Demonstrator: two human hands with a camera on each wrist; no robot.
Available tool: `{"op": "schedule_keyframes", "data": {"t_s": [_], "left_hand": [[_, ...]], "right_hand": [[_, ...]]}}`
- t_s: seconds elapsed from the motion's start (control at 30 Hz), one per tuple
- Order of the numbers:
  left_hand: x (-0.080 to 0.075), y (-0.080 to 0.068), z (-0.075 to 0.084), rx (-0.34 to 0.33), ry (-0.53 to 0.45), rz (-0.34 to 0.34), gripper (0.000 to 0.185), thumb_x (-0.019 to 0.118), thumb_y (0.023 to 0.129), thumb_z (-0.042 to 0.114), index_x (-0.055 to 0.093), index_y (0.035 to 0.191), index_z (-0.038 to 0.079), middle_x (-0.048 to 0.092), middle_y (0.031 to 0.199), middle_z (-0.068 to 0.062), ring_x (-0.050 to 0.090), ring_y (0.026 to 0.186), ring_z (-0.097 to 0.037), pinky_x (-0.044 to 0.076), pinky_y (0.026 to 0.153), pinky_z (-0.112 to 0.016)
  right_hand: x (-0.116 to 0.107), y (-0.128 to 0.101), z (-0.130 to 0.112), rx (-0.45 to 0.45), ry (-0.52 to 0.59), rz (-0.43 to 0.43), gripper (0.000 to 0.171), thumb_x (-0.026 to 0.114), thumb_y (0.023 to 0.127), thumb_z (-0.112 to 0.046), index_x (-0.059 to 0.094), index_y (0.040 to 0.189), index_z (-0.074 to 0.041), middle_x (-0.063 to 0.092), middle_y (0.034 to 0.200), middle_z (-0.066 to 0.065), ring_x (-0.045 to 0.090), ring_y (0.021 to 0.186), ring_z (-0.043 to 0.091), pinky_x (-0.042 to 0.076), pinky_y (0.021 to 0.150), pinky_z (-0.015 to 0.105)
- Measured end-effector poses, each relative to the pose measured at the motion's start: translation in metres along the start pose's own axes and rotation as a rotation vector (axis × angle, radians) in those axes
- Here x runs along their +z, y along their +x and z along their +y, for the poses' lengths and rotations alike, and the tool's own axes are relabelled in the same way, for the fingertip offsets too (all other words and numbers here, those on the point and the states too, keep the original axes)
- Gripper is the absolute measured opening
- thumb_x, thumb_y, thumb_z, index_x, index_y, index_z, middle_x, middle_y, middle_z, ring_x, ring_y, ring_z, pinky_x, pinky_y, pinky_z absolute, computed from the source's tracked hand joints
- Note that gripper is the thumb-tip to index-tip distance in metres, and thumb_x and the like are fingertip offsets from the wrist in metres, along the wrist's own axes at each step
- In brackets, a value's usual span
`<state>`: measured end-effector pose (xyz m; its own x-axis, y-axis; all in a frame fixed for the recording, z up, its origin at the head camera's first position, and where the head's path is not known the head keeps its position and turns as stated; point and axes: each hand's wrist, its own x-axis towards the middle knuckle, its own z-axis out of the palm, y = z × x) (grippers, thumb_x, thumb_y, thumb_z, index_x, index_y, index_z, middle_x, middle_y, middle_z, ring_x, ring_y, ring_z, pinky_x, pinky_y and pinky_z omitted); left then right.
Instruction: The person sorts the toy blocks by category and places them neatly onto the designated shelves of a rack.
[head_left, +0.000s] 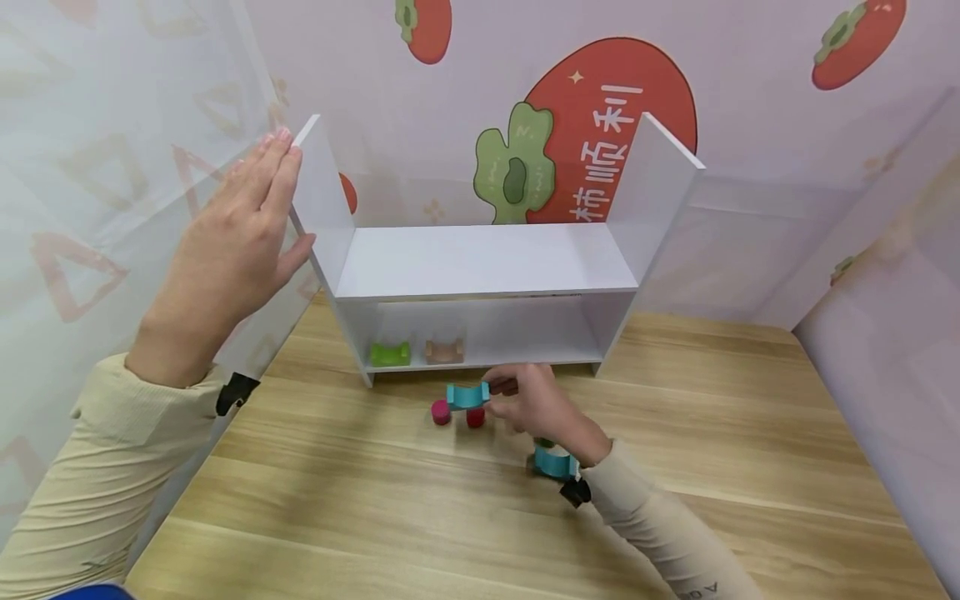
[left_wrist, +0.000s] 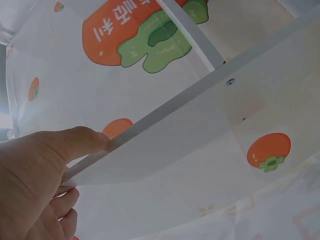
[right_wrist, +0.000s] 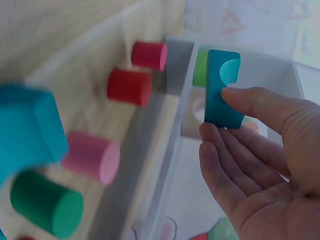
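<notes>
My left hand (head_left: 238, 221) grips the upper front corner of the white shelf's left side panel (head_left: 318, 196). In the left wrist view its thumb (left_wrist: 82, 141) lies along the panel's edge, with the other fingers curled by the corner. My right hand (head_left: 536, 404) pinches a teal block with a curved notch (right_wrist: 222, 90) between thumb and fingertips, held up in front of the shelf's bottom board. Inside the lower compartment sit a green notched block (head_left: 390, 354) and a pinkish-beige one (head_left: 445, 352), side by side at the left.
A magenta cylinder (head_left: 441, 412) and a red cylinder (head_left: 476, 417) stand on the wooden table (head_left: 337, 500) before the shelf. Another teal notched block (head_left: 555, 463) lies beneath my right wrist. The right wrist view also shows a pink cylinder (right_wrist: 92, 155) and a green cylinder (right_wrist: 47, 202).
</notes>
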<state>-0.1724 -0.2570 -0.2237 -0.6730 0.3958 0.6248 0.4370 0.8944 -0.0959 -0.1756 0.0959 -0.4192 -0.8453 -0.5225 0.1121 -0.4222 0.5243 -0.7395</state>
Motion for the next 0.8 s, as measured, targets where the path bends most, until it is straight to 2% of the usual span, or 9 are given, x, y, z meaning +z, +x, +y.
{"op": "schedule_keyframes", "data": {"t_s": [0.33, 0.53, 0.8], "left_hand": [[0.0, 0.0, 0.0, 0.004, 0.0, 0.009, 0.086, 0.077, 0.09, 0.002, 0.031, 0.162, -0.006, 0.029, 0.173, -0.021, 0.029, 0.162, -0.038, 0.025, 0.133, -0.054], [0.001, -0.002, -0.001, 0.011, 0.007, 0.02, 0.086, 0.077, 0.089, 0.002, 0.031, 0.161, -0.007, 0.03, 0.172, -0.022, 0.029, 0.161, -0.038, 0.026, 0.133, -0.054], [0.0, -0.002, 0.001, 0.014, 0.007, 0.026, 0.086, 0.077, 0.089, 0.002, 0.031, 0.161, -0.007, 0.03, 0.172, -0.022, 0.03, 0.161, -0.039, 0.025, 0.134, -0.052]], "right_hand": [[-0.025, 0.017, 0.022, -0.035, -0.057, -0.013, 0.033, 0.084, 0.088, -0.007, 0.076, 0.119, 0.001, 0.08, 0.112, 0.014, 0.08, 0.099, 0.025, 0.066, 0.084, 0.027], [-0.033, 0.026, 0.034, 0.016, -0.063, -0.017, 0.035, 0.084, 0.089, -0.009, 0.076, 0.122, 0.0, 0.08, 0.114, 0.013, 0.079, 0.102, 0.025, 0.066, 0.089, 0.035], [-0.04, 0.037, 0.046, 0.071, -0.062, -0.003, 0.036, 0.084, 0.09, -0.012, 0.075, 0.124, -0.001, 0.079, 0.117, 0.015, 0.079, 0.104, 0.027, 0.066, 0.091, 0.038]]}}
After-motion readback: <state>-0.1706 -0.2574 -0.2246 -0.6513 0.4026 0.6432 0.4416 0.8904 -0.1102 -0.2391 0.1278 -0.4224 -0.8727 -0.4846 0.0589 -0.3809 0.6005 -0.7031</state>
